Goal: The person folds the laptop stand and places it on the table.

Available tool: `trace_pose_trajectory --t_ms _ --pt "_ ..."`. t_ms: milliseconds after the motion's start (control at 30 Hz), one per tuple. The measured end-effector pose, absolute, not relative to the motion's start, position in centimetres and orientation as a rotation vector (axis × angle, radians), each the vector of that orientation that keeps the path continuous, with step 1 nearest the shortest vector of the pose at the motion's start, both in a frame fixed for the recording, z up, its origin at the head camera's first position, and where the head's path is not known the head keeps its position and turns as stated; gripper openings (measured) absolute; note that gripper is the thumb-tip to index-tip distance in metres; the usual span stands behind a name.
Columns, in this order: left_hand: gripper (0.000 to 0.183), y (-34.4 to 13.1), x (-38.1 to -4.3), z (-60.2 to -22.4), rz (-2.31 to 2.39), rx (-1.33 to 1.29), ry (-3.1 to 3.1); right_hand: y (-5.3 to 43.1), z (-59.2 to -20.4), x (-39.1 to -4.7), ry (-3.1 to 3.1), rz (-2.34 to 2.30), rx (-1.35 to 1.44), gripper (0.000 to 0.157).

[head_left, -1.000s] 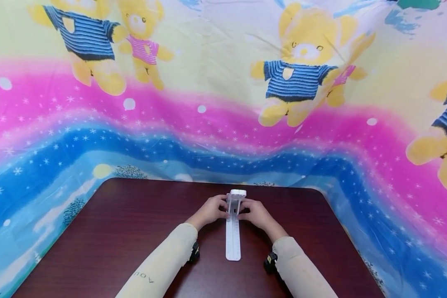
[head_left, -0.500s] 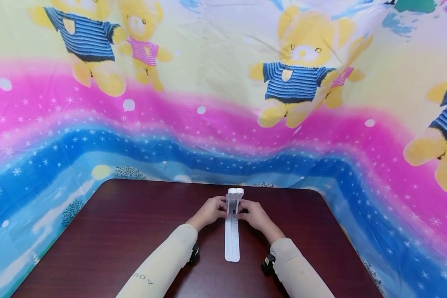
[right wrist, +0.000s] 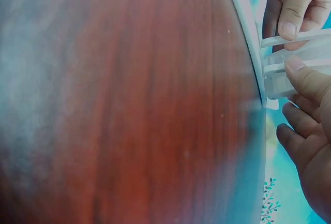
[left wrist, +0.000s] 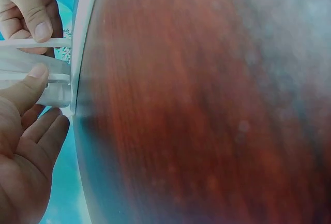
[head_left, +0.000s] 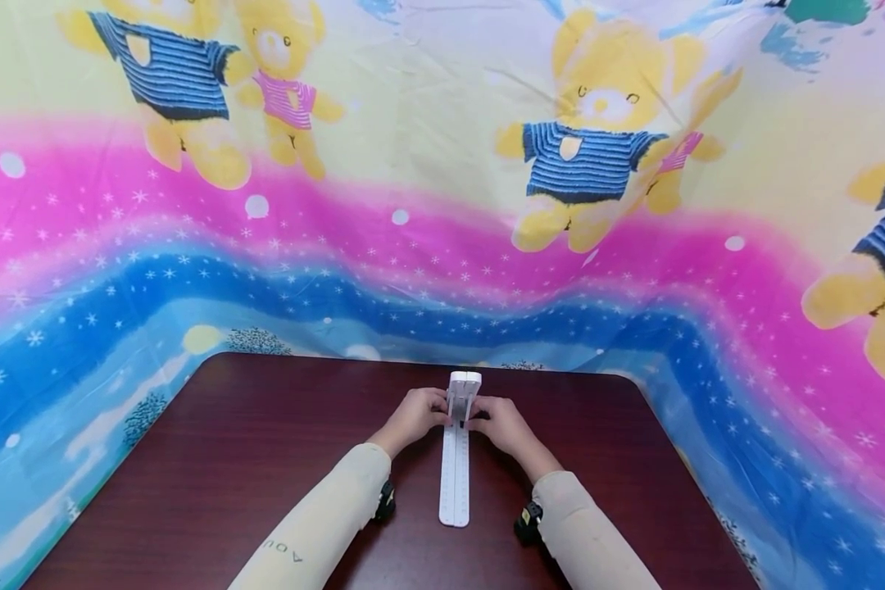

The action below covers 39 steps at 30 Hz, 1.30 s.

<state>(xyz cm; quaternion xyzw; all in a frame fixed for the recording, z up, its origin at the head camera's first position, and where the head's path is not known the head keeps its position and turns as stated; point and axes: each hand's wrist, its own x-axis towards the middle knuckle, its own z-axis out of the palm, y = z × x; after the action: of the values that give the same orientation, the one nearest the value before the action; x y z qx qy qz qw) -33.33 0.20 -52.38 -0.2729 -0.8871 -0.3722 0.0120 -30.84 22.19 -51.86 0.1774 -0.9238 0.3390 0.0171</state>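
A white plastic stand with a long flat base strip and an upright part rests on the table, its strip pointing toward me. Small marks run along the strip's edges. My left hand pinches the left side of the upright, while my right hand pinches its right side. In the left wrist view, the left thumb presses on one white side bar. The right wrist view has the right thumb against the opposite bar, with a translucent piece between the bars. Fingertips behind the upright are partly hidden.
A dark reddish-brown table with rounded far corners lies under the stand. Behind and beside it hangs a cloth printed with bears and snowflakes. Black wrist cameras sit under both pale sleeves.
The stand's strip has shifted slightly toward me and to the left. The upright has moved a little left, and my right hand has followed it. My left hand stays almost where it was.
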Motion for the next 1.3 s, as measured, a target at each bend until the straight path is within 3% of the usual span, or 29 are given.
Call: trace_pose_trajectory --t_ms 467,900,1167,1300 --pt "0.006 0.3 -33.4 -52.0 -1.150 -0.693 -2.801 22.1 -51.9 -31.2 -2.818 1.014 0.504 0.004" --pt "0.013 0.0 -33.2 -51.2 -1.257 -0.540 -2.803 21.8 -51.7 -31.3 -2.765 1.028 0.290 0.007" --pt "0.033 0.3 -32.9 -51.4 -1.509 -0.532 -2.697 22.1 -51.7 -31.3 -2.734 1.259 0.218 0.016" --pt "0.031 0.4 -32.9 -51.2 -1.563 -0.590 -2.671 22.3 -51.5 -31.2 -2.705 1.466 0.227 0.017"
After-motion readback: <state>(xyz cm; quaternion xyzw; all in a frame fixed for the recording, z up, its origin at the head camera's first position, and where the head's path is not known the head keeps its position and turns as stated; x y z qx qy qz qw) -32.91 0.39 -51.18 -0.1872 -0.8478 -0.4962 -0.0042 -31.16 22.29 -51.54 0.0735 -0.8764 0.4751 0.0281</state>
